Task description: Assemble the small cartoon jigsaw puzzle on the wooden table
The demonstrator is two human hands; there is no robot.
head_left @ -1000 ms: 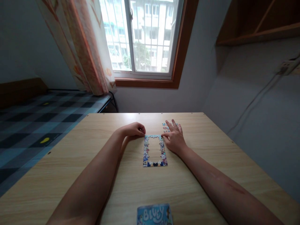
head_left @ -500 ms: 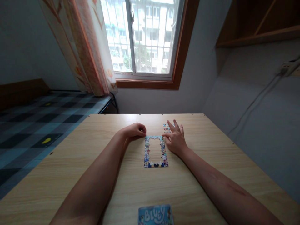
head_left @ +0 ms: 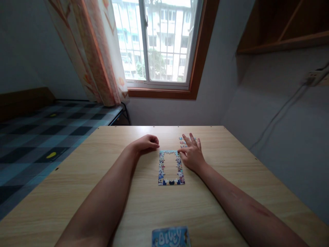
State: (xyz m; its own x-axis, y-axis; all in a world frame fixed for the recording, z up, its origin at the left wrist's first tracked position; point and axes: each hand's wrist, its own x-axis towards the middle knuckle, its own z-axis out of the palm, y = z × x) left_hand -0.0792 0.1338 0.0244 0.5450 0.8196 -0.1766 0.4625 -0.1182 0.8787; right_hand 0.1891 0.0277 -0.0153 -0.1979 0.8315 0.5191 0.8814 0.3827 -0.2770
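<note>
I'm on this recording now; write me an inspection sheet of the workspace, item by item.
Surface: pale wood-grain table.
Job's things: puzzle border, a rectangle of joined pieces with table showing through its middle; loose pieces beyond its far right corner, partly hidden.
Clutter: blue item lettered BLUEY, cut off by the picture's lower edge.
Grippers: bare hands. Left hand curled near the border's far left corner; right hand at the far right corner, some fingers spread over the loose pieces. Whether either pinches anything is unclear.
Cables: one cable down the right wall from a socket.
Surroundings: window, curtain, checked bed, wooden shelf.
</note>
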